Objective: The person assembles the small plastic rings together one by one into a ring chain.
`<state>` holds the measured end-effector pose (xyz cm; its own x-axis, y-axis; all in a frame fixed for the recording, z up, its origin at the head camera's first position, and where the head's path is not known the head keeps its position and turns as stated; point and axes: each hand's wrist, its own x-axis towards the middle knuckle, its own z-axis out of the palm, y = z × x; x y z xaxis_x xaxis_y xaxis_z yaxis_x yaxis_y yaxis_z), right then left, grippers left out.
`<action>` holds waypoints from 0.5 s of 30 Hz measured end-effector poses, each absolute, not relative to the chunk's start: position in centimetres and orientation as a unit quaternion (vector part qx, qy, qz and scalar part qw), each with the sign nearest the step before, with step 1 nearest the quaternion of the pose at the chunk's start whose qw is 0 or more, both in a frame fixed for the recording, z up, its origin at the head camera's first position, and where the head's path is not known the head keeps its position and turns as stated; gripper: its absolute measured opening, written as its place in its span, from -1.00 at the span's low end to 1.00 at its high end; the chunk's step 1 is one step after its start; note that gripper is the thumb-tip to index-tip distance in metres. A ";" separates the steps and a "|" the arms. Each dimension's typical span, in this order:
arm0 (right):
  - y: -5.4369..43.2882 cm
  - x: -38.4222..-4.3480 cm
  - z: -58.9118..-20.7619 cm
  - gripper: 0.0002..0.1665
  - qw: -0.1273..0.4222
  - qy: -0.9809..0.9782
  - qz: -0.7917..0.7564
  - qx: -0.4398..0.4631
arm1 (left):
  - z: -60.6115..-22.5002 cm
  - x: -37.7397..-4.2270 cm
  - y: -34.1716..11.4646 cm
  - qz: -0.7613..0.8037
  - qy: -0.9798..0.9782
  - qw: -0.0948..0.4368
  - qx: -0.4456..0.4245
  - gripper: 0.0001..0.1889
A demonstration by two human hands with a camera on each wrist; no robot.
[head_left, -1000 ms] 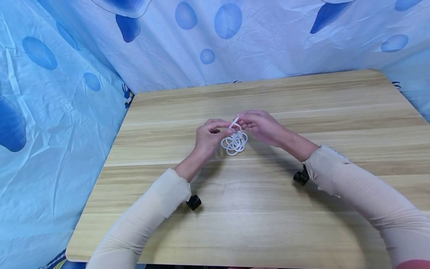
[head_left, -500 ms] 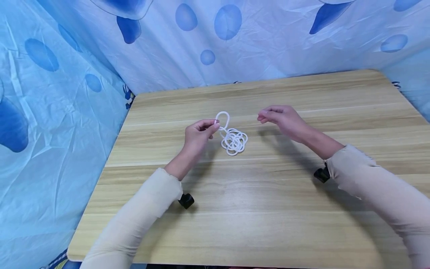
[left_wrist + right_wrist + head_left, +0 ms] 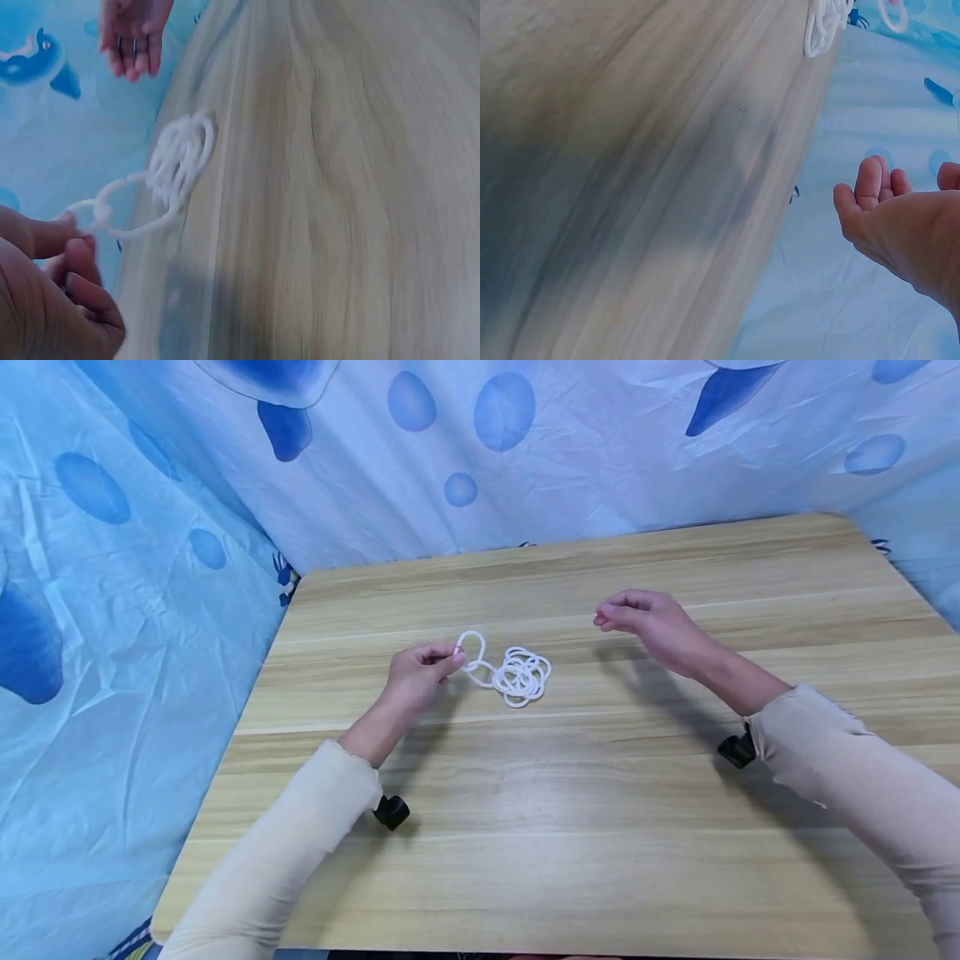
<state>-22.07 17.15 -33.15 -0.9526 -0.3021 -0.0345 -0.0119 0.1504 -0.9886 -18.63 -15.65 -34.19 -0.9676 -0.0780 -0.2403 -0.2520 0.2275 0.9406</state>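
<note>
A white rope point(image 3: 519, 678) lies in a heap of overlapping loops near the middle of the wooden table. Thumb and fingertips of my left hand point(image 3: 415, 677) pinch its end, left of the heap. From that pinch a rope loop point(image 3: 482, 648) stands up, crossing another strand that runs back to the heap. In the left wrist view the strands cross at a thick white spot point(image 3: 103, 212) just past the fingertips. To the right of the heap, my right hand point(image 3: 651, 622) hovers over the table with loosely bent fingers point(image 3: 868, 182), holding nothing.
The pale wood table point(image 3: 555, 827) has a straight far edge and rounded corners. A blue patterned sheet point(image 3: 360, 477) hangs behind it and along its left side. A small black camera point(image 3: 392, 812) sits under the left sleeve cuff, another black camera point(image 3: 737, 750) under the right.
The hands, together at the rope a second ago, have moved apart. My right hand let go and went right; my left drew the rope end left and a little toward me, stretching out a strand.
</note>
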 end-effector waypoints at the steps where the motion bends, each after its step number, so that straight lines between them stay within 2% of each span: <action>1: 17.3 -22.0 -33.2 -0.64 0.112 0.752 -0.641 -0.105 | -34.3 -18.7 -16.1 0.604 0.785 0.086 -0.111 -0.72; 6: 18.2 -22.0 -33.5 -0.63 0.118 0.763 -0.626 -0.108 | -34.5 -18.7 -18.1 0.530 0.828 0.130 -0.128 -0.75; 15: 19.4 -21.7 -33.5 -0.55 0.136 0.799 -0.577 -0.100 | -34.4 -18.0 -19.5 0.382 0.911 0.107 -0.110 -0.81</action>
<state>-21.74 19.42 -33.45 -0.9431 -0.3169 -0.1008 -0.0037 0.3130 -0.9497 -18.04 -19.49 -34.41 -0.9532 -0.1181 -0.2783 -0.2812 0.6839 0.6732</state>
